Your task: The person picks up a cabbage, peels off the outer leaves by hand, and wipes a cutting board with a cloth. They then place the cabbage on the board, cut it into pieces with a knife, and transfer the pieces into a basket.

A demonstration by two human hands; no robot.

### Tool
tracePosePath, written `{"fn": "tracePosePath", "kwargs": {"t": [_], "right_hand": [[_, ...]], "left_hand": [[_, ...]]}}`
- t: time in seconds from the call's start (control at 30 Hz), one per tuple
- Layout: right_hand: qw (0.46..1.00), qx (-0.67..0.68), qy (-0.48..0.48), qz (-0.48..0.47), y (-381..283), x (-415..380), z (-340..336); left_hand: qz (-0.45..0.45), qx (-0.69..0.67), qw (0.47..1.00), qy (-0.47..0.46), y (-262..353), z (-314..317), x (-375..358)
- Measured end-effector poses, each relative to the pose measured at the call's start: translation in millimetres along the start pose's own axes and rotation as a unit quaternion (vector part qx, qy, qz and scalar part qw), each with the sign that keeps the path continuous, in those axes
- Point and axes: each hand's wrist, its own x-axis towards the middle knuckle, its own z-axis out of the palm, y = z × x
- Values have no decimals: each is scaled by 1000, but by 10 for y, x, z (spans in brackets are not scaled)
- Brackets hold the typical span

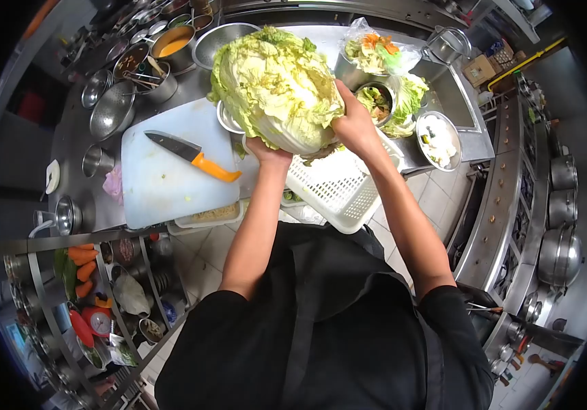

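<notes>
A large napa cabbage, pale yellow-green with ruffled leaves, is held up between my two hands. My left hand supports it from below, its fingers mostly hidden under the leaves. On the cabbage's right side, my right hand grips with the thumb toward me. Beneath the cabbage sits a white perforated plastic basket, partly covered by it. To the left, a knife with an orange handle lies on a white cutting board, its blade pointing away to the left.
Metal bowls and pots crowd the counter's back left, including a pot of orange sauce. At right are a bowl of white pieces, more cabbage, a bag of vegetable scraps and a sink. A stove stands farther right.
</notes>
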Motion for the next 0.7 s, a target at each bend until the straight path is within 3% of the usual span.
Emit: {"fn": "tracePosePath", "kwargs": {"t": [0.1, 0.23, 0.27, 0.3, 0.37, 0.4, 0.43, 0.57, 0.63, 0.67, 0.7], "right_hand": [[996, 31, -75, 44, -125, -3, -255], [993, 109, -9, 40, 264, 87, -313], [981, 165, -31, 100, 260, 82, -333], [979, 170, -36, 103, 245, 64, -340], [996, -8, -35, 86, 114, 48, -373], [994, 43, -69, 72, 252, 90, -352], [994, 49, -71, 73, 239, 70, -375], [993, 8, -92, 69, 177, -32, -375], [952, 236, 15, 197, 430, -73, -247], [952, 239, 5, 191, 539, -80, -185], [913, 360, -3, 189, 661, -121, -113]], "left_hand": [[30, 129, 991, -18, -259, -82, -64], [78, 182, 980, -20, -587, -139, -70], [83, 209, 974, -11, -589, -127, -104], [87, 231, 969, -12, -580, -123, -127], [96, 273, 957, -15, -571, -120, -169], [-24, -22, 999, 1, -646, -193, -162], [-141, -314, 939, 18, -636, -187, -173], [-153, -288, 944, 41, -545, -220, -278], [-151, -272, 949, 57, -491, -234, -303], [-146, -266, 951, 66, -458, -240, -307], [-141, -257, 953, 76, -420, -257, -318]]}}
